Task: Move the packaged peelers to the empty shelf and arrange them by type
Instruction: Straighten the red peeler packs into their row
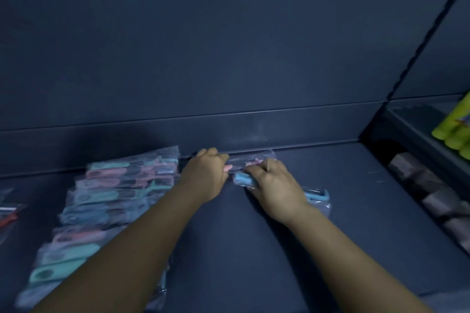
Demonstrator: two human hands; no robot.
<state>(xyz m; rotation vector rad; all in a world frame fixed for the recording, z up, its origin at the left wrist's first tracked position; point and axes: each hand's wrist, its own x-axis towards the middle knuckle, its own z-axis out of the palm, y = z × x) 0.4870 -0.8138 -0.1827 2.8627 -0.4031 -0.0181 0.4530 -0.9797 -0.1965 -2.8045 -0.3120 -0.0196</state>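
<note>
On the dark blue shelf [343,198], a row of packaged peelers [106,206] with teal and pink handles lies overlapped on the left. My left hand [206,173] rests at the shelf's back, fingers curled on the end of a clear bag holding a pink-handled peeler [250,161]. My right hand [272,185] lies on a packaged blue-handled peeler [241,178], whose head sticks out past my wrist on the right. The two bags lie next to each other against the back lip.
Another bagged item with a red handle [9,215] lies at the far left edge. A neighbouring shelf bay on the right holds yellow-green bottles [455,129] and dark wrapped goods [432,195]. A raised back panel [229,58] closes the shelf behind.
</note>
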